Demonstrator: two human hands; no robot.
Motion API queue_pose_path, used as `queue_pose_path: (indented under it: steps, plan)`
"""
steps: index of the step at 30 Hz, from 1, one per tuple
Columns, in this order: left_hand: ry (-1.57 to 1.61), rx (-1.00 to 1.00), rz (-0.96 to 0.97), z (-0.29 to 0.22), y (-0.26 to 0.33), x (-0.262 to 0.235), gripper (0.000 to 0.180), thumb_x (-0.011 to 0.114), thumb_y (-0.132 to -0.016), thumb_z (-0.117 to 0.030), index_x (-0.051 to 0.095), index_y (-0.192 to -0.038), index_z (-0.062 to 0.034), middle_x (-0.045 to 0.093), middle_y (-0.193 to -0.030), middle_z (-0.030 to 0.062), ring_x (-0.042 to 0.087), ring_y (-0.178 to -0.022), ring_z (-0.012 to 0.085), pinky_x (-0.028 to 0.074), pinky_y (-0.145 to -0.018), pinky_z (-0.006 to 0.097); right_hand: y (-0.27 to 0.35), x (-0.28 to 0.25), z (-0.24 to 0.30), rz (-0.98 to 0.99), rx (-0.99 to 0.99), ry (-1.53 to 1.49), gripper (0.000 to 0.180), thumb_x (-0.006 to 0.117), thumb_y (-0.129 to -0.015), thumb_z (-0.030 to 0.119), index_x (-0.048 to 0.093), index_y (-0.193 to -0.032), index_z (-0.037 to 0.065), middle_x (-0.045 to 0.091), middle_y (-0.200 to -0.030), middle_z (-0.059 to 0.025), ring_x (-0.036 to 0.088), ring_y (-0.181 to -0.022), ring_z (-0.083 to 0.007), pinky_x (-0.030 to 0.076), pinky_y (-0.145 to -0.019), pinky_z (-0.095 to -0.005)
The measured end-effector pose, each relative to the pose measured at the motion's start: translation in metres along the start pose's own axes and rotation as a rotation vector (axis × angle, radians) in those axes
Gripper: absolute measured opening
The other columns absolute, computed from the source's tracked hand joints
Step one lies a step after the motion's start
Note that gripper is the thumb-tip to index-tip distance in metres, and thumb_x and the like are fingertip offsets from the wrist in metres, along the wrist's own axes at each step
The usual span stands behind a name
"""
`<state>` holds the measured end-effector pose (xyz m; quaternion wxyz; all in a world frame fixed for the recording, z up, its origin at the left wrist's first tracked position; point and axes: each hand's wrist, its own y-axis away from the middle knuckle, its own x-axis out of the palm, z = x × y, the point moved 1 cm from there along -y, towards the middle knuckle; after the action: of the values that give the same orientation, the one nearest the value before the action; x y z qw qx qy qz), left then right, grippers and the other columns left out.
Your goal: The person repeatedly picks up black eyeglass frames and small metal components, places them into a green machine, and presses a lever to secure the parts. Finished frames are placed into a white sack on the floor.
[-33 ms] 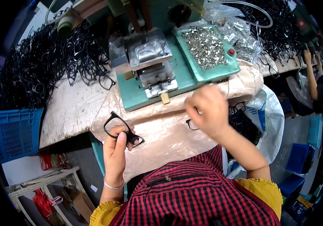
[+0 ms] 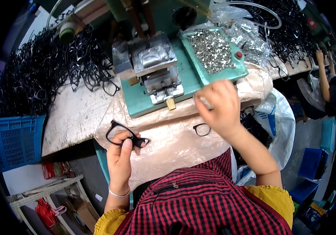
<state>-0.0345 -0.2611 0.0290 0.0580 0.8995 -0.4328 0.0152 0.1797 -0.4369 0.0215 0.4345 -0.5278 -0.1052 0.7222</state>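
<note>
1. The left hand (image 2: 120, 156) is on the near side of the metal block (image 2: 154, 56), to its left; its fingers grip a black eyeglass frame (image 2: 136, 140), one rim tilted up to the left.
2. The right hand (image 2: 221, 107) is to the right of the block and nearer the wearer, blurred, with fingers curled inward; whether they hold anything, I cannot tell.
3. A second eyeglass frame (image 2: 196, 131) rests on a pinkish sheet (image 2: 168, 156), to the near right of the block, just beside the right hand.
4. Right of the block, a green tray (image 2: 238, 68) holds many small silvery pieces (image 2: 211, 51).
5. Left of the block, dark frames lie heaped (image 2: 38, 74) on the tabletop (image 2: 72, 117).
6. Farther left of the block and nearer stands a blue basket (image 2: 15, 143).
</note>
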Motion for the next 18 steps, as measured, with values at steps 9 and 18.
queue_pose_path:
  steps: [9,18]
  plan:
    - [-0.058,0.392,0.113,-0.024,-0.033,0.036,0.010,0.056,-0.094,-0.007,0.060,-0.100,0.0001,0.065,-0.100,0.0139,0.064,-0.090,0.0255,0.052,-0.081,0.038,-0.066,0.025,-0.044,-0.148,0.021,0.019,0.006,0.069,-0.070,0.009,0.071,-0.076,0.010,0.063,-0.083,-0.0036,0.056,-0.087,-0.0257,0.046,-0.072,-0.0390]
    - [-0.692,1.129,0.216,-0.091,-0.064,0.056,0.008,0.069,-0.074,-0.012,0.074,-0.080,-0.0137,0.073,-0.101,0.0031,0.064,-0.085,0.0231,0.049,-0.084,0.044,-0.033,-0.025,-0.081,-0.160,0.285,0.328,0.014,0.072,-0.074,0.012,0.070,-0.087,0.005,0.064,-0.081,-0.0105,0.058,-0.086,-0.0314,0.046,-0.080,-0.0419]
